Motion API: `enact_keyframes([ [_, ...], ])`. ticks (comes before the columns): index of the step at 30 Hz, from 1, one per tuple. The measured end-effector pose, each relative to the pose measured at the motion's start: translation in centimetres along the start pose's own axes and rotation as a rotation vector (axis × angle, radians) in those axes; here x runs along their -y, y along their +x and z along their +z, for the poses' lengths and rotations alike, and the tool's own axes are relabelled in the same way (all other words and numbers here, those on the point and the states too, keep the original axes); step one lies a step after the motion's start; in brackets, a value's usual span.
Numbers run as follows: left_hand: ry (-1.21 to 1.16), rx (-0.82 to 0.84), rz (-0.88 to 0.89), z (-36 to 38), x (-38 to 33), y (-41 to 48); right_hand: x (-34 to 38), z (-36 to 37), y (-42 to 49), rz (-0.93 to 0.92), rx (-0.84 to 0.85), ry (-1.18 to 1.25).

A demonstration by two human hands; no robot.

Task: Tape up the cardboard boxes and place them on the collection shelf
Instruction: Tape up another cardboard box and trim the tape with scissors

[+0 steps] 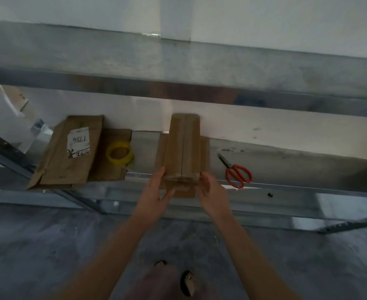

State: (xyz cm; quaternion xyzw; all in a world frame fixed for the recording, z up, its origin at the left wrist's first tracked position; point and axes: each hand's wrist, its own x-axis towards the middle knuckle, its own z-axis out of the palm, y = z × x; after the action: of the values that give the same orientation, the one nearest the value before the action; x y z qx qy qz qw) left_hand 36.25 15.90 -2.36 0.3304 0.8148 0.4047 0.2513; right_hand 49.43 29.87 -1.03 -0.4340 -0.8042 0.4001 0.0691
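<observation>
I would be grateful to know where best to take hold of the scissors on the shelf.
Take the scissors by their red handle loops, coming from the near edge of the shelf. The loops lie toward you and close to that edge, while the blades point away, toward the wall.

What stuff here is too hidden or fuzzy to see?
All in the head view:
- Near end of the box: covered by the left hand and right hand, so any tape there cannot be told.
- Inside the box: hidden by its closed flaps.
- Label: the scrawl under the number is too blurred to read.
- Cardboard under the tape roll: partly hidden by the roll.
</observation>
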Motion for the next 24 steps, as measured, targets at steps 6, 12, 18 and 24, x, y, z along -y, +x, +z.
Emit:
enact_keyframes([
  [6,-0.007,-0.029,-0.055,-0.4,0.7,2.3,-0.4,0.5,1.2,0.054,0.008,0.152],
  [12,0.108,-0.009,0.077,-1.1,0.0,5.2,-0.4,1.1,2.9,-0.12,-0.099,-0.029],
  [18,0.333,-0.005,0.159,-0.8,0.2,5.7,-0.6,2.2,3.3,-0.127,-0.097,-0.034],
  [24,0.245,0.412,0.233,-5.0,0.6,7.2,-1.8,-1.7,4.2,-0.25,0.172,0.006],
])
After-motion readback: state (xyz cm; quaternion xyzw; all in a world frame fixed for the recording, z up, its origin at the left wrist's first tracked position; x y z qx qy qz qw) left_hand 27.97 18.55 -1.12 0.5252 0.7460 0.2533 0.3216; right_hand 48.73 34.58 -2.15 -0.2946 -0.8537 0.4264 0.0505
